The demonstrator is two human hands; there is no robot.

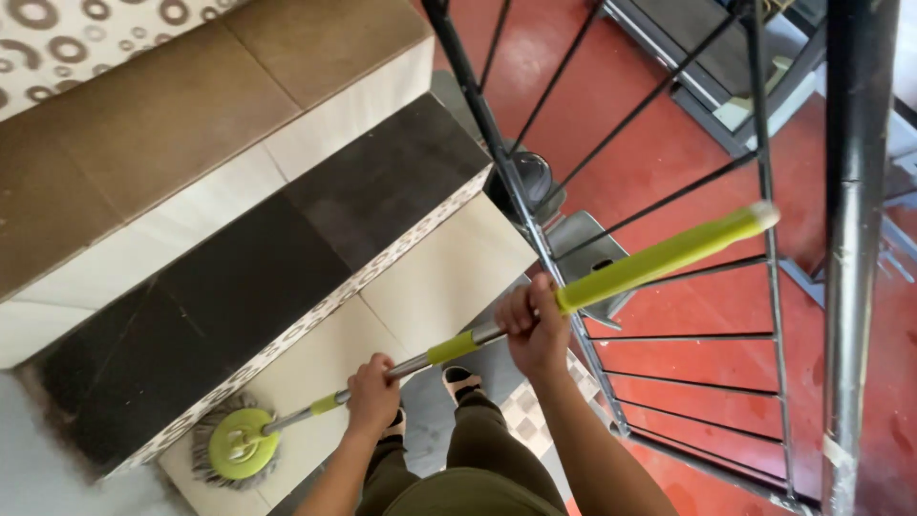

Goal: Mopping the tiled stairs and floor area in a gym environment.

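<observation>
The right hand (535, 330) and, at eight o'clock from it, the left hand (373, 394) each gripped the lime-green and steel spin mop (239, 444) on the cream tiled stair (430, 287).

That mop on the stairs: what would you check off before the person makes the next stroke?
1. Both hands on the mop pole: ok. The left hand grips the metal lower part, the right hand grips just below the green upper handle.
2. Mop head flat on the step: ok, its green disc lies on the pale tread.
3. Feet placed on a step: ok, though mostly hidden by the legs.
4. Handle end away from the black railing: not ok, the pole crosses the bars.
5. Step wet or dry: cannot tell.
</observation>
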